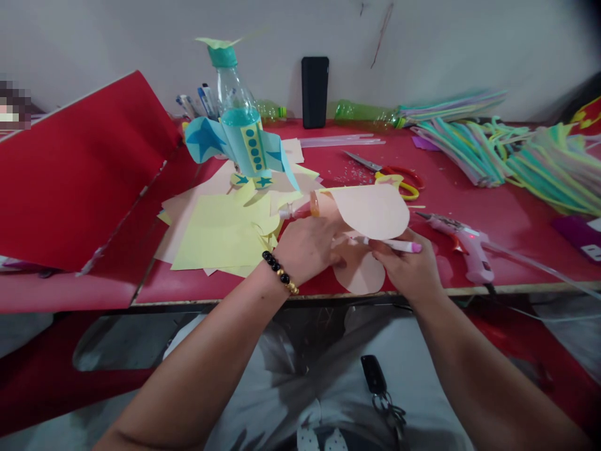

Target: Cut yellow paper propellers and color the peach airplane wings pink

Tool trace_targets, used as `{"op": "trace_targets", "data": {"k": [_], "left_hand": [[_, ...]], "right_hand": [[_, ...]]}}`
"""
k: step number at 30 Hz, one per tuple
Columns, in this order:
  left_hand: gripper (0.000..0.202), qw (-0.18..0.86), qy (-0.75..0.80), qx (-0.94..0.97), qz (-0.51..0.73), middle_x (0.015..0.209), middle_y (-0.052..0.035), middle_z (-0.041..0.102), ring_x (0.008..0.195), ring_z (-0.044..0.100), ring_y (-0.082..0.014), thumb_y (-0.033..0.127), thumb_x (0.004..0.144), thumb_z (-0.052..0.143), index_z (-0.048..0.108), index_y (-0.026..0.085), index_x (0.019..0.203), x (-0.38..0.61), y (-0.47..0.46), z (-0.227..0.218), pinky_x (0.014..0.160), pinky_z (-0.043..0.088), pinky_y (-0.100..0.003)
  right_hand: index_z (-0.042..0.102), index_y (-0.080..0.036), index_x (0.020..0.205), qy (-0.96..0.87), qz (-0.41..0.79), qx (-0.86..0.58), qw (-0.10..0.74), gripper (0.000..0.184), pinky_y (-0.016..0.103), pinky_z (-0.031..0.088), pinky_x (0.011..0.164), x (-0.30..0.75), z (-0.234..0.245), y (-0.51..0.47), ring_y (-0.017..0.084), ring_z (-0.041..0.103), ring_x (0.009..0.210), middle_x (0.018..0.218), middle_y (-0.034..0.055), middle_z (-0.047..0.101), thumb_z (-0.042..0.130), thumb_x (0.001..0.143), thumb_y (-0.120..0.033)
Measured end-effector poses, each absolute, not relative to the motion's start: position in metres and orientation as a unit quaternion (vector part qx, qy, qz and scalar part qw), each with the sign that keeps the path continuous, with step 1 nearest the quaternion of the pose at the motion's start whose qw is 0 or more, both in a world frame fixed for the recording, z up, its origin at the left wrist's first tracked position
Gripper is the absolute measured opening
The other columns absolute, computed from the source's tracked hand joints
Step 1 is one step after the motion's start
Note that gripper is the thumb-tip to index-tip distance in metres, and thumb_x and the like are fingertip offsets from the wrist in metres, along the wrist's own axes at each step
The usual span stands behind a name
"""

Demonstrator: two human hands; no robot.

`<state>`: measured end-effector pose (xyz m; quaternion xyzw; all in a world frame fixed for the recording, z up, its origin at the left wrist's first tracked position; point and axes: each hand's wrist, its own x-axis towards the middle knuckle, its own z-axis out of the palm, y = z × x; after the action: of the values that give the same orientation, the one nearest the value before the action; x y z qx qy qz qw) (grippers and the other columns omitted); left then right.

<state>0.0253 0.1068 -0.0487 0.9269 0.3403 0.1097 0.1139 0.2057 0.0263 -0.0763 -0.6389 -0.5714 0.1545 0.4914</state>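
Note:
A plastic bottle [297, 209] wrapped in peach paper lies on its side, its neck pointing left. Rounded peach paper wings [375, 210] stick out from it; the lower wing [362, 277] reaches toward the table's front edge. My left hand [307, 247], with a beaded bracelet at the wrist, is closed over the bottle's body; its fingertips are partly hidden. In my right hand [408, 263] a white marker [394, 245] with a pink end is held between thumb and fingers, its other end pointing left at the paper.
A blue-decorated bottle rocket [244, 138] stands behind stacked paper sheets [211, 232]. Scissors [375, 168] and a glue gun [464, 244] with its cable lie at the right. Pipe cleaners [488, 150], a green bottle [364, 113] and a black power bank [315, 93] are at the back. A red board [84, 169] leans left.

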Motion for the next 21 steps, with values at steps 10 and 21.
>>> {"op": "trace_targets", "data": {"k": [10, 21], "left_hand": [[0.043, 0.116, 0.338, 0.928, 0.103, 0.095, -0.0095, 0.070, 0.091, 0.065, -0.0264, 0.040, 0.075, 0.071, 0.059, 0.015, 0.108, 0.0255, 0.1067, -0.0467, 0.071, 0.049, -0.033], [0.038, 0.100, 0.341, 0.927, 0.119, 0.091, -0.0073, 0.070, 0.085, 0.066, -0.0245, 0.040, 0.080, 0.064, 0.057, 0.017, 0.109, 0.0255, 0.1067, -0.0504, 0.066, 0.049, -0.032]], "right_hand": [[0.068, -0.020, 0.080, -0.590, 0.087, -0.661, 0.455, 0.006, 0.029, 0.051, 0.056, 0.2071, -0.0815, 0.0280, 0.020, 0.067, 0.065, 0.072, 0.0031, 0.074, 0.067, 0.076, -0.024], [0.067, -0.024, 0.074, -0.615, 0.137, -0.654, 0.418, 0.003, 0.027, 0.049, 0.053, 0.2046, -0.0739, 0.0211, 0.017, 0.064, 0.059, 0.067, 0.0003, 0.070, 0.065, 0.077, -0.025]]}}
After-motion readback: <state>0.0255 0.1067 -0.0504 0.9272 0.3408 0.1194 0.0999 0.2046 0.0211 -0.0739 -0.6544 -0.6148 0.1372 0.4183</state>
